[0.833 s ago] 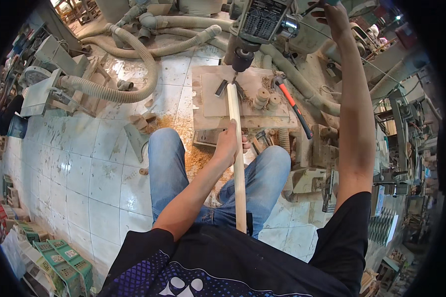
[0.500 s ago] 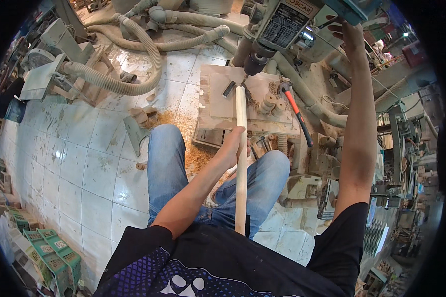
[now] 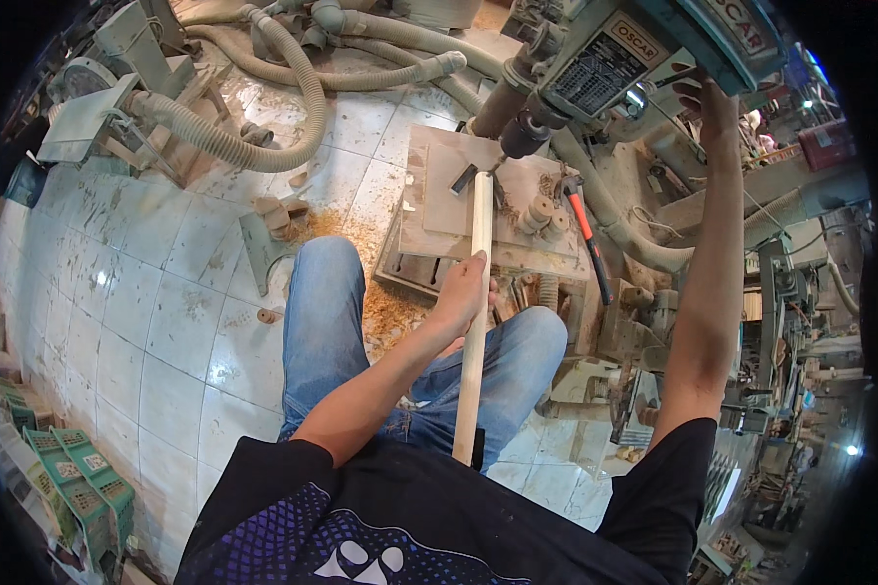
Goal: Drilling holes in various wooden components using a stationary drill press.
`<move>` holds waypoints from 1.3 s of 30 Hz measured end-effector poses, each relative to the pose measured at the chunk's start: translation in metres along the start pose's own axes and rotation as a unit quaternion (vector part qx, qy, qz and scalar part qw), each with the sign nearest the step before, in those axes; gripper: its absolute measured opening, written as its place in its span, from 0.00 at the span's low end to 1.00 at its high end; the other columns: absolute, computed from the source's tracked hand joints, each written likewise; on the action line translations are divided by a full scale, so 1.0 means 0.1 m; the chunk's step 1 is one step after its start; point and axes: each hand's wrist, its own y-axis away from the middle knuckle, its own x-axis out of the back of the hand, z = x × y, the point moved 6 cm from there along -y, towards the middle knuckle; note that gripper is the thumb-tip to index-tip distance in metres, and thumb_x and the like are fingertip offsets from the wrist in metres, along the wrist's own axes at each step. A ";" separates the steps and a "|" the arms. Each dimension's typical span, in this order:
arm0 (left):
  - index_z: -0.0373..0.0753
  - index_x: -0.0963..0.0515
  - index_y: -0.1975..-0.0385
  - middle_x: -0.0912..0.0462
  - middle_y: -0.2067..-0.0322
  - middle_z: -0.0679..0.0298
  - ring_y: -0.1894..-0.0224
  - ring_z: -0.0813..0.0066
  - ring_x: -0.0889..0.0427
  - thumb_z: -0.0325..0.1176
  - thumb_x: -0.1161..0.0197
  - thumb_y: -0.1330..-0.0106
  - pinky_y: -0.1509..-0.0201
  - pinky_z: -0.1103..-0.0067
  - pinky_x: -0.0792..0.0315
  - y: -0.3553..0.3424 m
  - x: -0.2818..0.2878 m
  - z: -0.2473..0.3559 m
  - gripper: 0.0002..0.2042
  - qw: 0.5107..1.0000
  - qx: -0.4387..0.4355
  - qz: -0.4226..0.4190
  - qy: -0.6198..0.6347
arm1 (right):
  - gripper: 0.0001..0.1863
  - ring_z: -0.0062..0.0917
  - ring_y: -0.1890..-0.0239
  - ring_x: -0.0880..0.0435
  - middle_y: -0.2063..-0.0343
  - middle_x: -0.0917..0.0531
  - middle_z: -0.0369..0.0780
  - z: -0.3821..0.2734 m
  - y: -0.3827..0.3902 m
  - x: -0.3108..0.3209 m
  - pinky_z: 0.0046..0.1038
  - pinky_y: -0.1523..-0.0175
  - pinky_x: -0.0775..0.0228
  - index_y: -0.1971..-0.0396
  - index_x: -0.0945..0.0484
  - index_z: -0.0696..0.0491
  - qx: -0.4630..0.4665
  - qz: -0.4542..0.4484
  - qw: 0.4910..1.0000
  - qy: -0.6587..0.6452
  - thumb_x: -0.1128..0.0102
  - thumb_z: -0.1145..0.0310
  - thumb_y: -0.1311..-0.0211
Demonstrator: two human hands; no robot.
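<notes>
Head view: left hand [image 3: 466, 297] closed round pale wooden stick [image 3: 473, 361]; stick crosses near edge of board [image 3: 434, 234], far end just beside drill bit [image 3: 501, 163]. Right hand [image 3: 716, 105] up by drill press [image 3: 571, 73], fingers part-curled (whether gripping lever, cannot tell). Press bears cream lettered label [image 3: 633, 41], dark printed panel [image 3: 593, 86]. Hammer [image 3: 587, 234] along board's right edge.

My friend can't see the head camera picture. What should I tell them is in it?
A person's left hand grips a long wooden pole, its far end close to the drill bit of a drill press, while the right hand is raised beside the machine. To the right of the pole lies a hammer with an orange and black handle.
</notes>
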 end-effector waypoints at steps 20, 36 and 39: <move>0.35 0.31 0.65 0.27 0.76 0.65 0.81 0.80 0.29 0.45 0.57 0.23 0.78 0.80 0.32 0.02 -0.01 0.00 0.18 1.000 -0.018 -0.011 0.002 | 0.28 0.23 0.58 0.17 0.53 0.19 0.38 -0.04 0.09 0.00 0.23 0.56 0.27 0.33 0.36 0.56 -0.073 0.024 0.997 0.009 0.50 0.58 0.27; 0.34 0.30 0.64 0.27 0.76 0.64 0.81 0.80 0.29 0.45 0.55 0.23 0.79 0.80 0.32 0.02 -0.01 0.00 0.18 1.000 -0.015 -0.008 -0.015 | 0.17 0.17 0.62 0.18 0.55 0.15 0.36 -0.13 0.22 0.12 0.19 0.60 0.30 0.50 0.21 0.54 0.023 0.001 1.000 -0.003 0.50 0.58 0.27; 0.33 0.30 0.65 0.27 0.77 0.64 0.81 0.80 0.29 0.44 0.55 0.23 0.80 0.80 0.33 0.01 0.00 -0.01 0.18 1.000 -0.016 0.000 -0.015 | 0.17 0.17 0.64 0.18 0.56 0.15 0.36 -0.22 0.27 0.09 0.18 0.62 0.30 0.53 0.19 0.54 0.058 0.000 0.998 0.008 0.49 0.58 0.27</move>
